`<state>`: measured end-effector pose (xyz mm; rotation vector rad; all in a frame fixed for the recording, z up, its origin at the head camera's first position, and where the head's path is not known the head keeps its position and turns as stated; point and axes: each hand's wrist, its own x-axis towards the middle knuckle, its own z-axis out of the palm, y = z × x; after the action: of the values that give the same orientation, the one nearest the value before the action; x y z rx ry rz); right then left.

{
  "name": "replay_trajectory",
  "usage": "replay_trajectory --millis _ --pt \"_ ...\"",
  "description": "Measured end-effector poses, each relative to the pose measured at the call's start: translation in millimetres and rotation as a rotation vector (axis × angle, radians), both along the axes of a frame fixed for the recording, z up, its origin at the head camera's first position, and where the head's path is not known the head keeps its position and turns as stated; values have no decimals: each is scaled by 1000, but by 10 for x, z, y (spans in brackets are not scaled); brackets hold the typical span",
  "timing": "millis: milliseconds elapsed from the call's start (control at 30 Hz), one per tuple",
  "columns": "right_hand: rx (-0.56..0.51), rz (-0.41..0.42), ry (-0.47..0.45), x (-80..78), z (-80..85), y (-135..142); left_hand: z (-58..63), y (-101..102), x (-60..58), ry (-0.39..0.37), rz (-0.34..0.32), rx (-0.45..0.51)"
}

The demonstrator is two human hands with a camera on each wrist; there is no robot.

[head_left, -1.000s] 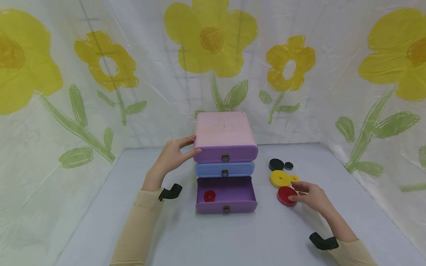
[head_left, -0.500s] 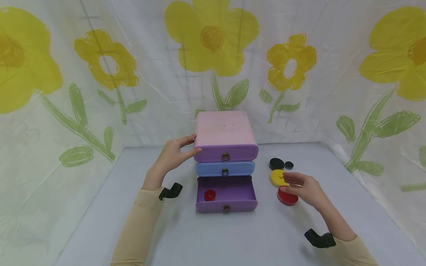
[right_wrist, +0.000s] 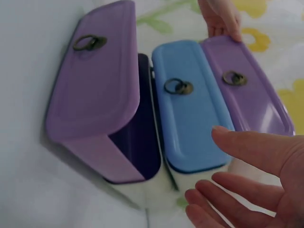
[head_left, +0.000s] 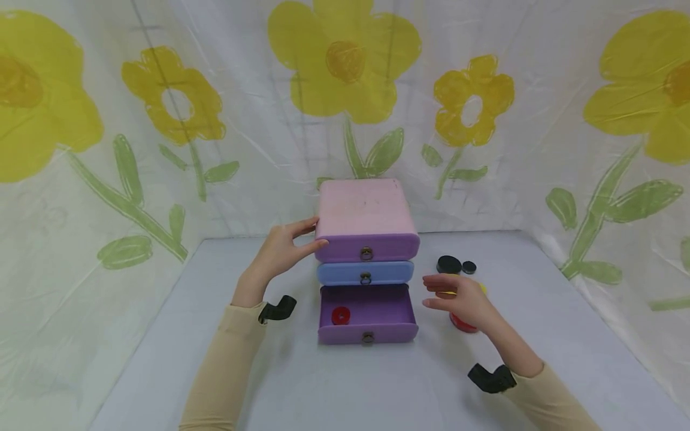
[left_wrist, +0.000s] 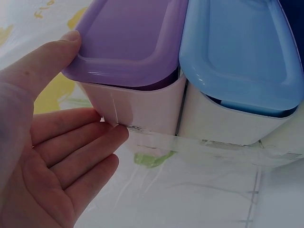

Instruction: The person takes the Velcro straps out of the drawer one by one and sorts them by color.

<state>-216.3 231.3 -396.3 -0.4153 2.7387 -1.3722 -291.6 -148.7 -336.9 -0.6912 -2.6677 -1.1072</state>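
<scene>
A small drawer chest [head_left: 362,206] stands mid-table, pink on top, with purple, blue and purple drawers. The bottom purple drawer [head_left: 368,333] is pulled out, and a small red ring [head_left: 341,315] lies inside at its left. My left hand [head_left: 274,256] rests on the chest's upper left corner. Its thumb touches the edge of the top purple drawer front [left_wrist: 128,42], its straight fingers against the side. My right hand [head_left: 458,298] hovers right of the pulled-out drawer, fingers loosely extended, holding nothing. Behind it, a big red disc [head_left: 465,323] is partly hidden, as are the yellow discs.
A large black disc [head_left: 449,264] and a small black disc [head_left: 469,267] lie on the table [head_left: 377,389] right of the chest. A small yellow disc [head_left: 482,288] peeks out past my right hand. A white curtain [head_left: 253,149] with painted flowers hangs behind and at both sides.
My right hand has moved left, away from the red and yellow discs and toward the pulled-out drawer. My left hand has stayed on the chest. The ring in the drawer has not moved.
</scene>
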Motion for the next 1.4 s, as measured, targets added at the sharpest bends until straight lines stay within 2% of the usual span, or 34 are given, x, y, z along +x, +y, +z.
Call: replay_trajectory --millis 267,567,833,1167,1400 --pt "-17 41 -37 -81 -25 -259 23 11 7 6 -4 -3" --pt "-31 153 -34 -167 -90 -475 26 19 -8 5 -9 -2" --pt "22 187 -41 -206 -176 -673 9 10 -7 -6 -8 10" --pt "22 261 -24 -254 -308 -945 -11 -5 -3 -3 -2 10" --pt "74 287 -65 -325 -399 -1127 -4 -5 8 0 -2 10"
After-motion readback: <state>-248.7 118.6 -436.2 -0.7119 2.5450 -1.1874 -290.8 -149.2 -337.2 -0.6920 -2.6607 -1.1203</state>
